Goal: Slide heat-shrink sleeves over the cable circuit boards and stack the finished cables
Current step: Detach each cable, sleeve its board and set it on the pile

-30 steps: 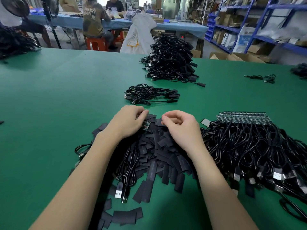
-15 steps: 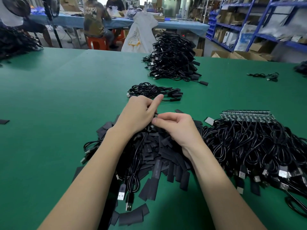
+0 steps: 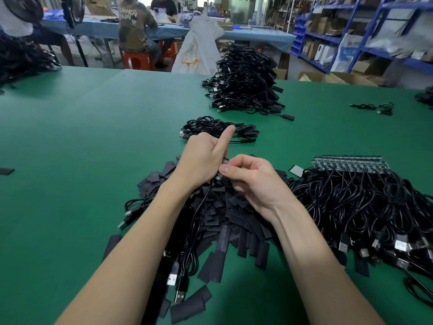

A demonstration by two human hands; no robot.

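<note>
At the centre of the frame we see a small circuit board [image 3: 224, 161], green at its lower corner, caught between our two hands and raised just above the loose pile of heat-shrink sleeves [image 3: 225, 214]. Our left hand [image 3: 201, 160] is closed around the board's left side with the thumb stuck up, and the board's thin black cable [image 3: 199, 207] trails down from it toward the lower middle of the frame. Our right hand [image 3: 251, 181] meets it from the right, thumb and forefinger pressed together at the board's edge; whether they pinch a sleeve there we cannot tell, since the fingers hide it.

We judge this cable to be mid-sleeving, not yet finished. To the right lies a large tangle of unsleeved cables [image 3: 365, 207], their bare boards [image 3: 351, 164] lined up in a row at its upper edge, so much remains. Just above our hands sits a small stack of finished cables [image 3: 218, 129], and further up a much taller heap [image 3: 246, 80] on the green table [image 3: 93, 137], so a good share looks done.
</note>
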